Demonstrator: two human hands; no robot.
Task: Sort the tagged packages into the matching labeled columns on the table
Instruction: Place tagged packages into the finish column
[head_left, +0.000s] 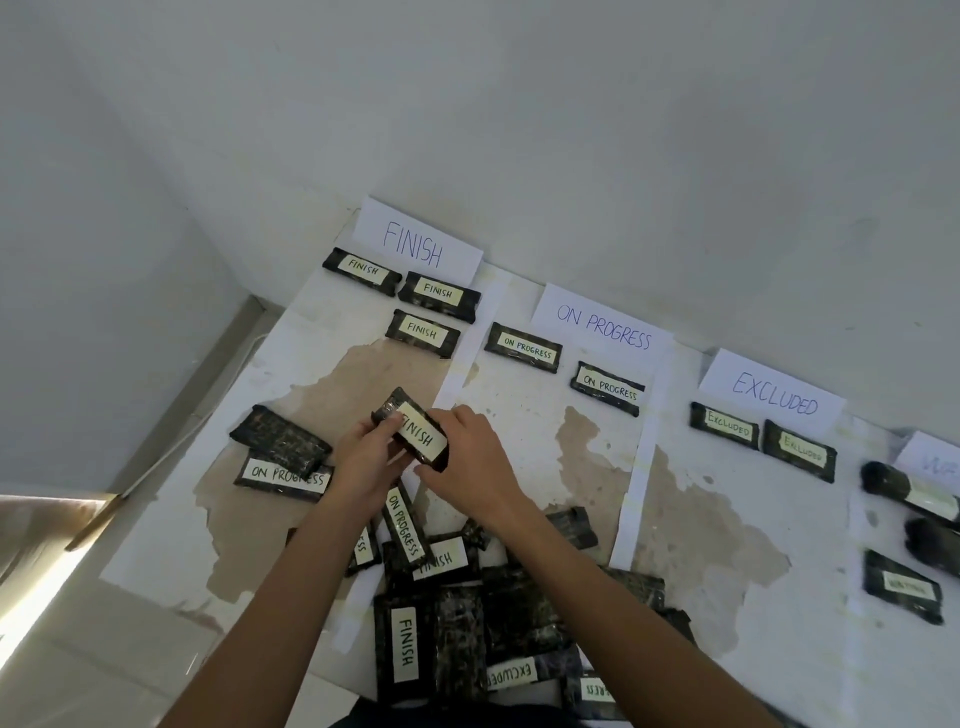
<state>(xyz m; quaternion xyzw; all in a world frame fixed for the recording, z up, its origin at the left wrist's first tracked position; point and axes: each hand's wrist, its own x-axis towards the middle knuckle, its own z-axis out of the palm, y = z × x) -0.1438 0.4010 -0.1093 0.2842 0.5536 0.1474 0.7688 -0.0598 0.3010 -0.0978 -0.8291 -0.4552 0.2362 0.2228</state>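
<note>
Both my hands grip one package (415, 431) tagged FINISH, the left hand (363, 457) curled round its near-left end and the right hand (467, 457) round its right edge. It hangs above the surface (701, 519), well below the FINISH sign (415, 241) and slightly to the right of it, over the paper strip (452, 384) that bounds that column.

My worry is the strip: if I set the package straight down it may land across the line or in the next column. The wrap looks slick, so letting go with one hand could let it slip or flip tag-down. Pushing it too far toward the sign could knock the three sorted packages (422, 332) just below the sign out of line.

Below and left of the sign lie an ON PROGRESS package (283, 475) and a face-down one (280, 439). I judge the first misplaced, and both crowd the free space. Far below the sign is the unsorted pile (467, 623), under my forearms. Right of the sign stand the ON PROGRESS sign (602, 325) and the EXCLUDED sign (774, 397).
</note>
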